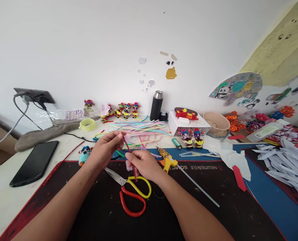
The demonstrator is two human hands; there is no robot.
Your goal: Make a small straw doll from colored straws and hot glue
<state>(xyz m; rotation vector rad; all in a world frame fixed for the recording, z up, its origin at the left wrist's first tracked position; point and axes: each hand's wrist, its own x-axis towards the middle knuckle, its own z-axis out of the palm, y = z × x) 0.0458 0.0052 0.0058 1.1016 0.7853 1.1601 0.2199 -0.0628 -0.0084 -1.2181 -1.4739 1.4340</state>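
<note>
Between my two hands runs a dark red pipe cleaner (126, 144), slanting down from left to right. My left hand (108, 147) pinches its upper part between thumb and fingers. Lower down, my right hand (144, 164) is closed around it, and its end pokes out below the fingers. Scissors (123, 182) with one yellow and one red handle lie on the black mat under my hands, blades partly apart. Beyond my right hand rests a yellow glue gun (168, 160) with a clear glue stick. A small turquoise doll figure (85, 155) stands by my left wrist.
Pastel pipe cleaners (141, 126) are spread behind my hands. A black phone (34, 163) lies at left near a yellow tape roll (87, 125). A black thermos (156, 106) stands by a white box (175, 122). White paper strips (288, 167) heap at right.
</note>
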